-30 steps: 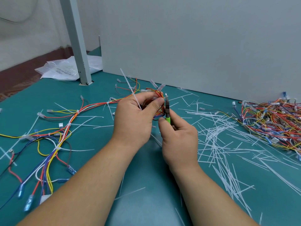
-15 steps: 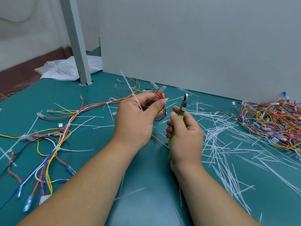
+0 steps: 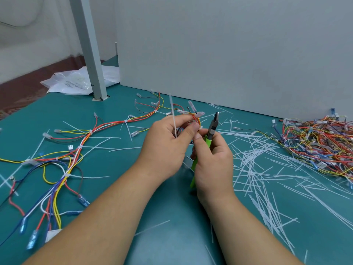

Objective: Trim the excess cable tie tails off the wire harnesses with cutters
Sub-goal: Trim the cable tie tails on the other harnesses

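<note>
A wire harness (image 3: 194,119) is pinched above the table (image 3: 172,245) by the left hand (image 3: 166,148), fingers curled and thumb pressed on the wires, so the uncut cable tie tail (image 3: 172,115) is presented upright; the cutters (image 3: 213,127) are gripped by the right hand (image 3: 212,163), fingers wrapped round the green handles, tip raised just right of the bundle, not on the tail; trimmed tails (image 3: 254,165) lie scattered rightward, probably where dropped.

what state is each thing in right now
left hand: gripping one end of the harness
right hand: holding the cutters
cutters: upright, tip clear of the tie tail
tie tail: uncut, sticking up past the left hand
harness: mostly spread on the table, tails untrimmed
harness pile: heaped at the right
cut tails: loose, scattered on the table
</note>
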`<state>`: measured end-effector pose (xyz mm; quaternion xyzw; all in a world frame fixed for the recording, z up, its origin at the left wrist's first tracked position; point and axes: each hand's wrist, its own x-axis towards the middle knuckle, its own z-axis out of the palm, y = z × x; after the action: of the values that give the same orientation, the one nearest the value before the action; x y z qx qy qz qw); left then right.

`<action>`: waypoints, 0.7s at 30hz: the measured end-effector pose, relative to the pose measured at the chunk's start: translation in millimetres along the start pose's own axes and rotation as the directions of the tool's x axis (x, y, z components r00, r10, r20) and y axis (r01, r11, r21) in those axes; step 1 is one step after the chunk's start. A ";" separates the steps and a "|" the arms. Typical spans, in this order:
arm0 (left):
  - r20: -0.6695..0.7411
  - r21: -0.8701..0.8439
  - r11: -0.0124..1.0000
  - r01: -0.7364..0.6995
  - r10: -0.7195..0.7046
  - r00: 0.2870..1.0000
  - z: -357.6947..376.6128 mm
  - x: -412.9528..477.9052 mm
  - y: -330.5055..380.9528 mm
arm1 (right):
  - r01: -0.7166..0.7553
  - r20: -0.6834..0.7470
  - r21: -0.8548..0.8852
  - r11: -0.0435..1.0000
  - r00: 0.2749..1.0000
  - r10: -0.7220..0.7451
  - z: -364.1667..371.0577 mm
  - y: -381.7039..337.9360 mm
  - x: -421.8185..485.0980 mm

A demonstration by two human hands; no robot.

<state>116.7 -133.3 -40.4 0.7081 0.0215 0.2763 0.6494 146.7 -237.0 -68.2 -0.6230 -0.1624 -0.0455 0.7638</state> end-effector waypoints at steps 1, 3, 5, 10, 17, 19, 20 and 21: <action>0.018 -0.007 1.000 -0.002 0.002 1.000 0.3 -0.5 0.0 | 0.002 0.000 -0.005 1.000 1.000 -0.002 0.2 0.5 -0.6; 0.050 0.036 0.999 -0.022 0.020 0.999 2.1 -1.3 -0.8 | -0.020 -0.029 0.015 1.000 0.999 0.020 0.1 1.9 -0.6; 0.048 0.100 0.994 -0.035 0.030 0.998 3.7 -2.7 -2.6 | -0.066 -0.085 0.080 0.995 0.994 0.073 -0.6 1.7 1.4; -0.011 0.217 0.976 -0.012 0.015 1.000 -1.5 -3.7 -4.2 | -0.151 -0.151 0.386 0.910 0.963 0.224 -5.7 2.1 11.1; 0.119 0.259 0.965 -0.035 0.004 0.993 -0.6 -6.4 -3.6 | -0.199 -0.171 0.517 0.832 0.929 0.328 -8.9 0.1 18.1; 0.124 0.283 0.958 -0.042 0.007 0.992 -1.8 -6.1 -3.8 | -0.221 -0.169 0.562 0.797 0.913 0.372 -9.3 -0.3 20.3; 0.126 0.284 0.958 -0.046 0.010 0.992 -1.8 -6.3 -3.7 | -0.234 -0.162 0.578 0.782 0.906 0.391 -9.6 -0.7 21.3; 0.126 0.276 0.960 -0.047 0.013 0.992 -1.4 -6.7 -3.1 | -0.242 -0.156 0.583 0.776 0.904 0.399 -10.2 -1.4 21.6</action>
<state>111.5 -134.1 -45.7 0.8081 0.0094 0.2364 0.5394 168.7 -244.3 -62.0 -0.3829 0.0467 0.0504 0.9212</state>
